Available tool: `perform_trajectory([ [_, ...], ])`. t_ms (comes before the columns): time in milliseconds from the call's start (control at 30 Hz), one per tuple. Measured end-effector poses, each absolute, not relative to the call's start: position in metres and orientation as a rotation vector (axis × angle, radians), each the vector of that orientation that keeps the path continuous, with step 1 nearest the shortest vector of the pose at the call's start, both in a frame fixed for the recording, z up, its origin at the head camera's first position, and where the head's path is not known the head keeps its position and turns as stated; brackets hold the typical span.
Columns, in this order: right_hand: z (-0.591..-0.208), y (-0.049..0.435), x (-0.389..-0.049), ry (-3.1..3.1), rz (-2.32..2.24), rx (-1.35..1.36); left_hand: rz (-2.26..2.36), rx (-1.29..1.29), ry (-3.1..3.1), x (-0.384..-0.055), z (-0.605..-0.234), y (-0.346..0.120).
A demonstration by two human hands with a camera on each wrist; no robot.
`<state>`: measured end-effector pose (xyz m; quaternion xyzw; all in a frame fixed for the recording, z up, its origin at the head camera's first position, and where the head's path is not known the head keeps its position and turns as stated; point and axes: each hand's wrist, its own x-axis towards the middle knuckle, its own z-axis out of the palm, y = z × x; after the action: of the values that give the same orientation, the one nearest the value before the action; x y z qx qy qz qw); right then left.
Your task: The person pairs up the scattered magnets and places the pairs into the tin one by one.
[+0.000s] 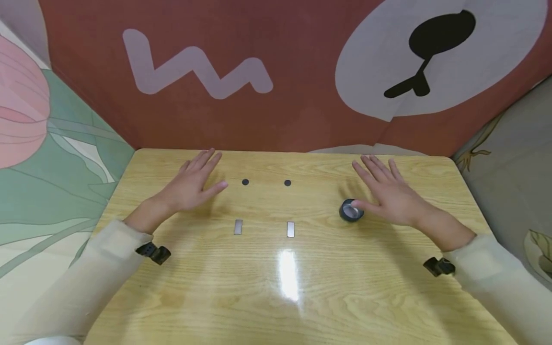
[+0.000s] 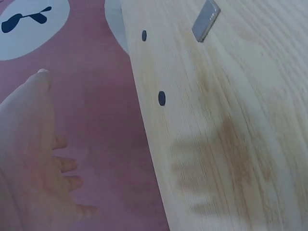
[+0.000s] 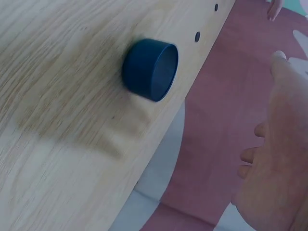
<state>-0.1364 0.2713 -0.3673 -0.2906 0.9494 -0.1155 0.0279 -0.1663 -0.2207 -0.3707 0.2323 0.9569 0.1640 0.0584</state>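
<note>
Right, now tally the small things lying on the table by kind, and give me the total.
Dark flat discs: 2
Silver-grey rectangles: 2
Blue cylinder: 1
Total: 5

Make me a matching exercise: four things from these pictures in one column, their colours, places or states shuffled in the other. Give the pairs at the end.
1. cylinder
2. small discs
3. rectangular plates
4. left hand

A. silvery, below the black pieces in the head view
B. fingers extended, holding nothing
C. black, lying flat
D. dark blue, nearest the right hand

Pairs: 1-D, 2-C, 3-A, 4-B
</note>
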Motion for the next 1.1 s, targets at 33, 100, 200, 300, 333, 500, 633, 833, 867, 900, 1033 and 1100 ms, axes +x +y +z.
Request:
perform_trajectory([
  [33, -0.368, 0.269, -0.136, 2.93, -0.362, -0.918, 0.504, 0.721, 2.9, -0.165, -0.37, -0.22],
  [100, -0.368, 0.265, -0.135, 2.921, -0.378, -0.945, 0.522, 0.76, 2.902, -0.163, -0.368, -0.217],
  [200, -0.371, 0.259, -0.134, 2.908, -0.4, -0.992, 0.544, 0.815, 2.896, -0.159, -0.365, -0.212],
  [300, -0.373, 0.253, -0.132, 2.902, -0.426, -1.049, 0.576, 0.851, 2.888, -0.156, -0.365, -0.206],
  [333, -0.374, 0.25, -0.132, 2.901, -0.436, -1.067, 0.584, 0.862, 2.886, -0.155, -0.366, -0.204],
  [500, -0.378, 0.239, -0.128, 2.876, -0.491, -1.093, 0.629, 0.901, 2.875, -0.151, -0.374, -0.199],
  [633, -0.382, 0.229, -0.125, 2.837, -0.523, -1.078, 0.645, 0.904, 2.874, -0.145, -0.381, -0.197],
  [833, -0.391, 0.216, -0.118, 2.803, -0.552, -1.092, 0.67, 0.907, 2.861, -0.136, -0.392, -0.198],
  [867, -0.393, 0.214, -0.117, 2.799, -0.557, -1.098, 0.678, 0.909, 2.856, -0.134, -0.394, -0.198],
  [900, -0.395, 0.212, -0.116, 2.795, -0.56, -1.106, 0.686, 0.91, 2.851, -0.132, -0.396, -0.198],
  [1033, -0.402, 0.203, -0.112, 2.772, -0.582, -1.122, 0.72, 0.905, 2.827, -0.126, -0.404, -0.2],
  [1100, -0.405, 0.199, -0.111, 2.756, -0.592, -1.114, 0.734, 0.892, 2.816, -0.123, -0.408, -0.201],
])
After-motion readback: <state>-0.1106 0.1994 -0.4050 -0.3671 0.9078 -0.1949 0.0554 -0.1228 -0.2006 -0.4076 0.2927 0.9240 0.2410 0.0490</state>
